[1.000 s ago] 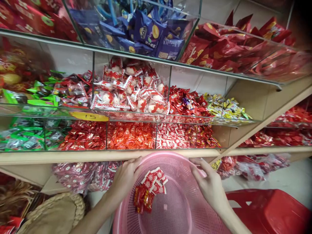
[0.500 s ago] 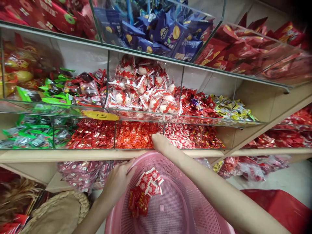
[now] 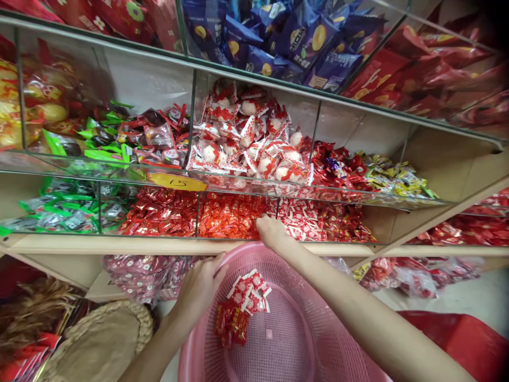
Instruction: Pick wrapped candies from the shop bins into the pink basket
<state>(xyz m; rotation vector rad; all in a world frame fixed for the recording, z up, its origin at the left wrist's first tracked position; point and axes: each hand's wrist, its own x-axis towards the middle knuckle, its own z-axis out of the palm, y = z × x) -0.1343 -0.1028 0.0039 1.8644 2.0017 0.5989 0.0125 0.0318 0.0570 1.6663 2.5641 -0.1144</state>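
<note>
My left hand [image 3: 202,281] grips the left rim of a pink mesh basket [image 3: 330,342], its thumb over the edge. Inside the basket lie several red-and-white wrapped candies [image 3: 250,292] and several dark red wrapped candies [image 3: 233,323]. Past the basket's far rim, my right hand [image 3: 272,231] reaches to the low shelf bin of orange-red wrapped candies [image 3: 228,215], at its right side. The fingers of that hand are hidden behind its back, so any candy in them cannot be seen. Just right of it is a bin of red-and-white candies [image 3: 300,217].
Glass dividers split the shelves above into bins, with blue snack packets [image 3: 294,42] and red-and-white packs [image 3: 250,138]. A yellow price tag [image 3: 177,182] reads 15. A woven basket [image 3: 103,339] stands lower left, a red container [image 3: 457,339] lower right.
The shelves and basket sit slightly further right in view. My right hand stays at the orange-red candies, with little visible movement. My left hand keeps its grip on the rim.
</note>
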